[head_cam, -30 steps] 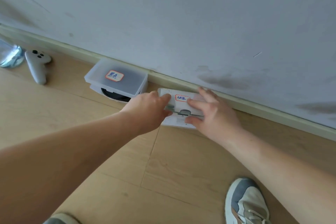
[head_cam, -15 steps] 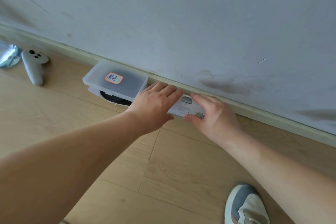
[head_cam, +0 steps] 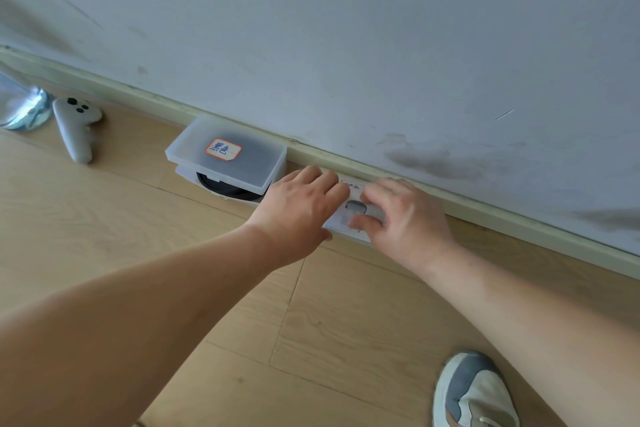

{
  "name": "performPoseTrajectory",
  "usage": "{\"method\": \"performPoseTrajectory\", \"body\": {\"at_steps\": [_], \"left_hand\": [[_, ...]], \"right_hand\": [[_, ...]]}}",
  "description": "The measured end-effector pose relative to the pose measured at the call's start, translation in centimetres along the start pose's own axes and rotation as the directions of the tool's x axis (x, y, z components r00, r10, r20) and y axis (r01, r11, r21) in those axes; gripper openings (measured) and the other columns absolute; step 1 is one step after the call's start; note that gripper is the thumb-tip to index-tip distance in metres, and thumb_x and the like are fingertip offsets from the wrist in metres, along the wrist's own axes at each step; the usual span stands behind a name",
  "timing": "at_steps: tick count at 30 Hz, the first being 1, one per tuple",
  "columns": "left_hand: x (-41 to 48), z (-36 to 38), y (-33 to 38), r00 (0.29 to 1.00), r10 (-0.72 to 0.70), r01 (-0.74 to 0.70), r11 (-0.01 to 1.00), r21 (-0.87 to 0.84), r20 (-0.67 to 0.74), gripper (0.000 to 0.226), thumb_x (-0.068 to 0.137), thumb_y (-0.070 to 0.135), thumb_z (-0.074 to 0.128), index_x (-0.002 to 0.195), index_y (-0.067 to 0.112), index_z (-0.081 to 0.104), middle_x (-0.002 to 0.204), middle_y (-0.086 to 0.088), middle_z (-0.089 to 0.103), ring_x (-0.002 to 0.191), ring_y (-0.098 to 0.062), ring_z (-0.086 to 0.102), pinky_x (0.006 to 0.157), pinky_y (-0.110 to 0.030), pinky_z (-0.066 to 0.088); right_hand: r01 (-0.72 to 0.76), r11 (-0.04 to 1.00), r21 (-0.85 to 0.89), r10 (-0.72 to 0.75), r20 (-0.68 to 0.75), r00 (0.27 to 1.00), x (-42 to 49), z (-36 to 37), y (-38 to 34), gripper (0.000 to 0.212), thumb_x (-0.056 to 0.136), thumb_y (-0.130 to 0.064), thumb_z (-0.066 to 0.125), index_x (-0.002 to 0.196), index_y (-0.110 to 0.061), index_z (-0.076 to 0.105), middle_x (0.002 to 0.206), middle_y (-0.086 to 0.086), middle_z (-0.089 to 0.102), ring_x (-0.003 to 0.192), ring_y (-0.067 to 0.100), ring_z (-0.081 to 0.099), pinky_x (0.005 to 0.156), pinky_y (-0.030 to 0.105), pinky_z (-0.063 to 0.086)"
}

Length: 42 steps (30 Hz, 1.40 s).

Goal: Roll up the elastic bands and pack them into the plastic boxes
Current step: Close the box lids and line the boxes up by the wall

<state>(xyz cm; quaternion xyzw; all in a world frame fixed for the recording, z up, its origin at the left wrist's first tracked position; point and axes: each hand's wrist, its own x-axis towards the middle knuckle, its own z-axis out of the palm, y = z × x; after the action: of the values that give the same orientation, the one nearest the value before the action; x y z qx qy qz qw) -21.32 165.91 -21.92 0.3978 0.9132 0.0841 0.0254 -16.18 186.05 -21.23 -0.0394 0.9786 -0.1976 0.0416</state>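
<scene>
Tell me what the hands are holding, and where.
Both grip the small translucent plastic box: left hand over its left end, right hand on its right end, thumb at the front.

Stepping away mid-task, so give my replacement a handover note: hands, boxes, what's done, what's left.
Left hand and right hand both hold the white plastic box on the floor by the baseboard; its latch shows between them.
Labelled box, left of it, lid on, black band roll inside.
Done: black roll packed.
Left: confirm the white box is latched; its contents are hidden.
</scene>
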Motion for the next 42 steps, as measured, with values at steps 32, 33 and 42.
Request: {"method": "performPoseTrajectory", "body": {"at_steps": [32, 33, 42], "left_hand": [[-5.4, 0.9, -1.0, 0.995, 0.092, -0.089, 0.989, -0.122, 0.022, 0.047, 0.075, 0.0, 0.07, 0.12, 0.015, 0.069, 0.14, -0.006, 0.061, 0.112, -0.028, 0.065, 0.081, -0.042, 0.06], [-5.3, -0.2, -1.6, 0.997, 0.076, -0.079, 0.992, -0.098, -0.031, 0.044, 0.077, 0.001, 0.069, 0.119, 0.014, 0.069, 0.136, -0.007, 0.062, 0.108, -0.029, 0.064, 0.081, -0.043, 0.059], [-7.7, -6.0, -12.3, 0.842, -0.484, 0.475, 0.875, 0.098, 0.237, 0.093, 0.09, 0.044, 0.07, 0.162, 0.039, 0.012, 0.172, -0.004, -0.012, 0.159, -0.032, -0.002, 0.128, -0.046, 0.015]], "right_hand": [[0.122, 0.991, -0.06, -0.125, -0.052, 0.991, -0.9, 3.0, -1.5, 0.012, 0.078, -0.028, 0.07, 0.073, -0.017, 0.074, 0.1, 0.002, 0.062, 0.096, 0.029, 0.062, 0.08, 0.033, 0.043], [0.093, 0.995, -0.044, -0.096, -0.076, 0.992, -0.3, 2.8, -2.0, 0.01, 0.079, -0.027, 0.07, 0.077, -0.018, 0.073, 0.099, 0.0, 0.061, 0.095, 0.028, 0.062, 0.08, 0.034, 0.044], [0.096, 0.995, -0.014, -0.085, 0.337, 0.938, 8.3, 1.6, -12.2, 0.085, 0.09, -0.055, 0.068, 0.159, -0.041, 0.022, 0.172, 0.004, 0.001, 0.159, 0.022, 0.004, 0.127, 0.039, 0.019]]}}
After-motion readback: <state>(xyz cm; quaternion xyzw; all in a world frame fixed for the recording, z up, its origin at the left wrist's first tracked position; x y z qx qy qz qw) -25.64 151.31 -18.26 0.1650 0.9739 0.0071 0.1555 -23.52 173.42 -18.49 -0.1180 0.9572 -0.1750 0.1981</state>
